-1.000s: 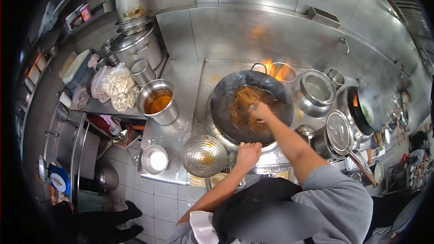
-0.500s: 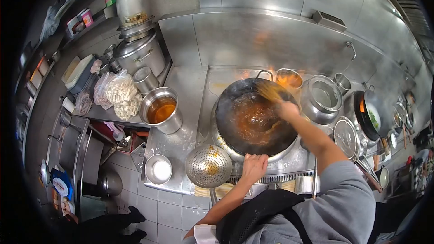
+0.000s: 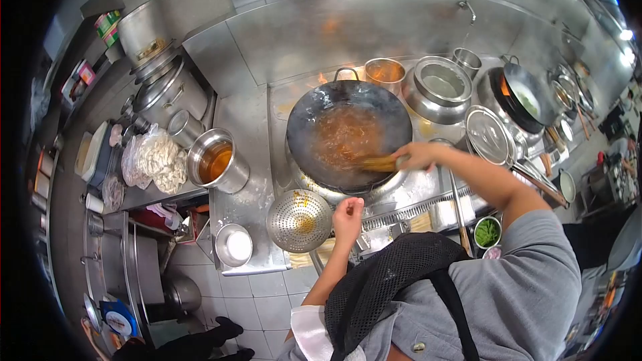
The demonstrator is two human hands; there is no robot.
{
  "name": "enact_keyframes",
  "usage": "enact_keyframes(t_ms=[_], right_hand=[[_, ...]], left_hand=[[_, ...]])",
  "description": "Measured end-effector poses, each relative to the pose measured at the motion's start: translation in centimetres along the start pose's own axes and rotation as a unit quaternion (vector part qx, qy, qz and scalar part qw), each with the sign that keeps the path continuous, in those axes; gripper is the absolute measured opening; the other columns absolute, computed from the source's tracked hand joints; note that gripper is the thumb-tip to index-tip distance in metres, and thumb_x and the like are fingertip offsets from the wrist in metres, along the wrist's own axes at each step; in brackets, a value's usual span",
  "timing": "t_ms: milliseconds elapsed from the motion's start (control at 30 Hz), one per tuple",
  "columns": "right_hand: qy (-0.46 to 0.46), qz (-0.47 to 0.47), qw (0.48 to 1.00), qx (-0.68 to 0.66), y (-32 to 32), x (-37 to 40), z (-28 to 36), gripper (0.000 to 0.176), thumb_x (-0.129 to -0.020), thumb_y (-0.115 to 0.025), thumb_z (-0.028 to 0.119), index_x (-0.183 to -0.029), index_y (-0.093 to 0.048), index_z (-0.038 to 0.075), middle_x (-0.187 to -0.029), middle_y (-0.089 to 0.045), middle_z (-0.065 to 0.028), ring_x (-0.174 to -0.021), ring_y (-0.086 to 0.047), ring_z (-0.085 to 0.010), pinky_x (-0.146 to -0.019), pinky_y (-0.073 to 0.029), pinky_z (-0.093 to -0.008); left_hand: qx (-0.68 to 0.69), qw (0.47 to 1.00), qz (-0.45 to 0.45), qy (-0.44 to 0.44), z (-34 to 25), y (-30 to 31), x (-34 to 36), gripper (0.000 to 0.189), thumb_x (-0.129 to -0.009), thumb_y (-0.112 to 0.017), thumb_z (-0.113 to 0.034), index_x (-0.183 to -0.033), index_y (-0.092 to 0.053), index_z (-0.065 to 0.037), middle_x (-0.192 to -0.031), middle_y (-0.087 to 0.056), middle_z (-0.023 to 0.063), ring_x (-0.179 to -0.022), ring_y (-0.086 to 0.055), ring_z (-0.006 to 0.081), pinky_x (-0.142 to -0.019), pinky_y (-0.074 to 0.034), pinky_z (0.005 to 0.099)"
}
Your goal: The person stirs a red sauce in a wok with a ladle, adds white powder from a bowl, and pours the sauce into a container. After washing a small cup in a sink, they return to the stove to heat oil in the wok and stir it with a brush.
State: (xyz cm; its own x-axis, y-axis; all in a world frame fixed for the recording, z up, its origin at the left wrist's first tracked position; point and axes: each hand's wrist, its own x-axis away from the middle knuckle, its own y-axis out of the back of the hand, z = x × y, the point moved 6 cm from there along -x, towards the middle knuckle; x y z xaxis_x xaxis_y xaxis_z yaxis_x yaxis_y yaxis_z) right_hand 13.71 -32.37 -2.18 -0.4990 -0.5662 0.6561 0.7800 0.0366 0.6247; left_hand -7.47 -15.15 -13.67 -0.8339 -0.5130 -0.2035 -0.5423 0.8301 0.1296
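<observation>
My right hand grips a bamboo wok brush, its blurred yellowish bristles at the front right inside the wok. The large black wok sits on the stove and holds steaming reddish-brown liquid. Just in front of the wok's near rim, apart from it, is my left hand with fingers curled in; nothing shows in them. Beside that hand lies a perforated strainer ladle with yellow-orange bits on it.
Left of the wok stand a pot of amber liquid and a small metal bowl. To the right are a lidded steel pot, a wire strainer and another wok. Flames show behind the wok. A person's dark-clothed leg is lower left.
My right hand has brought the brush from the wok's far right side down to its near right. My left hand has come off the near rim and curled. The whole view has shifted.
</observation>
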Motion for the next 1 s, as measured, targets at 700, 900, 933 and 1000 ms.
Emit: enact_keyframes(t_ms=[700, 900, 933, 1000], right_hand=[[0.008, -0.365, 0.84, -0.401, -27.4, 12.4, -10.6, 0.066, -0.093, -0.061, 0.038, -0.15, -0.04, 0.013, -0.135, -0.057, -0.023, -0.118, -0.06, -0.0299, -0.1, -0.045, -0.0356], [-0.012, -0.268, 0.844, -0.464, -27.0, 12.5, -14.2, 0.062, -0.096, -0.061, 0.034, -0.151, -0.039, 0.015, -0.121, -0.065, -0.02, -0.105, -0.065, -0.0274, -0.091, -0.051, -0.0365], [0.023, -0.229, 0.817, -0.529, -26.2, 13.6, -13.7, 0.061, -0.098, -0.059, 0.034, -0.152, -0.037, 0.016, -0.11, -0.066, -0.017, -0.088, -0.066, -0.0237, -0.076, -0.053, -0.034], [0.092, -0.215, 0.762, -0.604, -25.7, 14.2, -13.5, 0.061, -0.101, -0.054, 0.035, -0.155, -0.029, 0.019, -0.082, -0.063, -0.0072, -0.052, -0.057, -0.0116, -0.043, -0.046, -0.0251]], left_hand=[[0.623, 0.738, -0.044, 0.254, 1.6, 2.3, -5.1, 0.048, -0.105, -0.037, -0.033, -0.06, -0.032, -0.018, -0.051, -0.019, -0.0026, -0.045, -0.017, 0.0138, -0.052, -0.026, 0.0325], [0.566, 0.784, -0.1, 0.236, -1.0, 3.2, -1.7, 0.047, -0.105, -0.037, -0.033, -0.061, -0.031, -0.018, -0.051, -0.018, -0.0031, -0.046, -0.015, 0.0133, -0.052, -0.026, 0.0322], [0.564, 0.788, -0.096, 0.229, -1.6, 3.3, -1.6, 0.047, -0.105, -0.037, -0.033, -0.061, -0.031, -0.018, -0.051, -0.018, -0.0031, -0.046, -0.015, 0.0133, -0.052, -0.026, 0.0322], [0.559, 0.797, -0.074, 0.218, -2.4, 3.7, -0.7, 0.046, -0.105, -0.038, -0.032, -0.061, -0.032, -0.018, -0.051, -0.018, -0.0032, -0.045, -0.016, 0.0135, -0.051, -0.026, 0.0321]])
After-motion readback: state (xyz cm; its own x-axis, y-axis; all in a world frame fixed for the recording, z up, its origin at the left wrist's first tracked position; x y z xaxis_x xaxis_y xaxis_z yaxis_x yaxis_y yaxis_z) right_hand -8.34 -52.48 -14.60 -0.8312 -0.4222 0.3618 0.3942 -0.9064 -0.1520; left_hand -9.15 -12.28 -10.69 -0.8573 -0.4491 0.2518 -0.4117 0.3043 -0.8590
